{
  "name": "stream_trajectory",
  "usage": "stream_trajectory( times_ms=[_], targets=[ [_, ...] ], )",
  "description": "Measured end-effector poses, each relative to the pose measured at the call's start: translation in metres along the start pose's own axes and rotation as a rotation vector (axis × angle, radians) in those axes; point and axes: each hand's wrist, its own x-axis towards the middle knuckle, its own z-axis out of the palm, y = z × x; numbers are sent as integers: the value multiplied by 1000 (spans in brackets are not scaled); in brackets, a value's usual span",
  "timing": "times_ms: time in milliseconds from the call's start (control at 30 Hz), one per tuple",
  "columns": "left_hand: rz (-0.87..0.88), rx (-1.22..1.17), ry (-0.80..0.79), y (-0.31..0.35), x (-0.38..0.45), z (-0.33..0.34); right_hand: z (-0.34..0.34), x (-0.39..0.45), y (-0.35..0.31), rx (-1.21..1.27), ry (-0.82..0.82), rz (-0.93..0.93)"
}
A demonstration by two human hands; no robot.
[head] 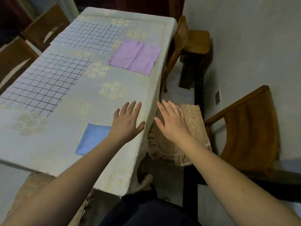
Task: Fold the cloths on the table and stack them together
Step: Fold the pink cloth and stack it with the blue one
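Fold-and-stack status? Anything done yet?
Done: nothing; no stack. Purple cloth, blue cloth and two checked cloths lie apart; none looks folded.
In hand: nothing; left hand and right hand are open.
Left: fold all four, stack.

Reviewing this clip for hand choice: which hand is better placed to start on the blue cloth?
Probably left. The left hand is open over the table, right beside the blue cloth; the right hand hovers past the table's edge.
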Motion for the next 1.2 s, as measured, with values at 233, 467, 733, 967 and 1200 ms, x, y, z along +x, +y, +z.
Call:
stream_trajectory(
  times_ms=[233, 467, 733, 967, 1200],
  targets=[
    [6, -11, 23, -33, 58, -8, -3, 64, -9, -25, -4, -14],
    [-28, -29, 24, -52, 92, -9, 3, 110, -5, -33, -44, -26],
    [-122, -68, 5, -61, 133, -5, 16, 176, 5, -22, -92, -68],
    [-242, -79, -22, -68, 187, 13, 33, 253, 28, 25, -184, -149],
    [-320, -96, -59, -85, 267, 46, 55, 297, 49, 18, -253, -186]
  ],
)
